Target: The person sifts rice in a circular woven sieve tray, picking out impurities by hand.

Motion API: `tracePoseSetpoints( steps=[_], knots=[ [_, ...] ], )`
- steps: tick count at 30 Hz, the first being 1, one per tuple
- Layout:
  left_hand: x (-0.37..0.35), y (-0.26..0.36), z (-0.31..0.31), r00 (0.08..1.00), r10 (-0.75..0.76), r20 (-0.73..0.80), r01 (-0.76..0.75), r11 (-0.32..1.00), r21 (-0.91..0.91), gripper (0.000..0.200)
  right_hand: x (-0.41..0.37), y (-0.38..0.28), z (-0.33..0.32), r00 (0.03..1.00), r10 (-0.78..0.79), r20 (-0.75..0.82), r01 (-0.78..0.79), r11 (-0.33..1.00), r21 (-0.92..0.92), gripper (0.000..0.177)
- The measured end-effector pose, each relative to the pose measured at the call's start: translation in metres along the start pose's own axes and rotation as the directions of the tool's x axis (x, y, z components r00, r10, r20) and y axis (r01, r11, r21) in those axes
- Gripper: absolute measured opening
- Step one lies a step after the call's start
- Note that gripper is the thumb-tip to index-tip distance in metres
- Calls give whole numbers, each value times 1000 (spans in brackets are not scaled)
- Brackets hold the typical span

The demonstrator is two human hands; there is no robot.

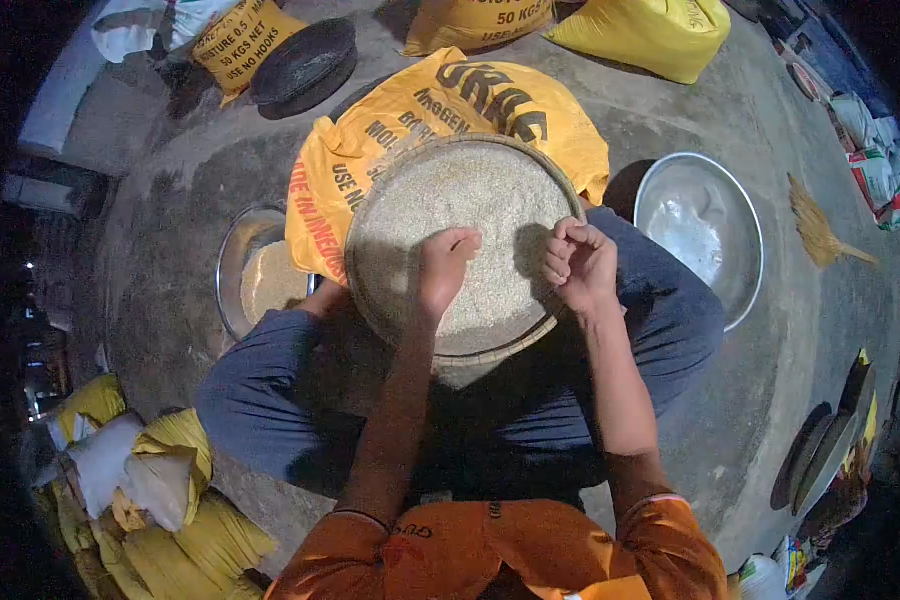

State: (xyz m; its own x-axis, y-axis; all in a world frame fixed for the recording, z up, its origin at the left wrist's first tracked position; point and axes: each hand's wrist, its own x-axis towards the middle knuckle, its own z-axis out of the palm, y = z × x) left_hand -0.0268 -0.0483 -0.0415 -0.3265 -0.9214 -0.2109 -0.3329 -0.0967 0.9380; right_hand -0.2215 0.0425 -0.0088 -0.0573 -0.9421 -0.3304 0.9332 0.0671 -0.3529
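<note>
A round tray (362, 300) with a woven rim rests over my crossed legs, and pale grain (490, 200) is spread across it. Above the grain at the tray's middle is my left hand (447, 268), its fingers curled together; anything inside them is hidden. My right hand (581, 262) is at the tray's right edge, palm turned up and fingers bent in, with the fingertips pressed together. Whatever it may hold is too small to make out. Under the tray's far side lies an orange printed sack (570, 130).
A metal basin (755, 260) sits to the right, with a small broom (820, 235) beyond it. Another metal bowl (228, 270) at the left holds brownish grain. A dark pan (305, 68) and filled sacks (660, 40) stand ahead; more yellow sacks (185, 545) lie at the lower left.
</note>
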Motion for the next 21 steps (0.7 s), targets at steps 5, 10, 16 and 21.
tracePoseSetpoints(
  steps=[5, 10, 16, 21],
  knots=[
    [-13, 2, -9, 931, -173, 323, 349, 686, -638, 23, 3, 15, 9, 997, 24, -72, -36, 982, -184, 18],
    [-20, 9, -3, 904, -117, 411, 407, 533, -742, 21, 4, 20, 12, 989, -30, -145, -48, 861, -507, 15],
    [-24, 11, 1, 897, -137, 420, 427, 509, -747, 23, 4, 27, 19, 980, -121, -156, -2, 783, -621, 11],
    [-26, 16, 2, 892, -166, 421, 438, 554, -708, 28, 4, 27, 16, 986, -89, -144, -12, 814, -581, 10]
  ],
)
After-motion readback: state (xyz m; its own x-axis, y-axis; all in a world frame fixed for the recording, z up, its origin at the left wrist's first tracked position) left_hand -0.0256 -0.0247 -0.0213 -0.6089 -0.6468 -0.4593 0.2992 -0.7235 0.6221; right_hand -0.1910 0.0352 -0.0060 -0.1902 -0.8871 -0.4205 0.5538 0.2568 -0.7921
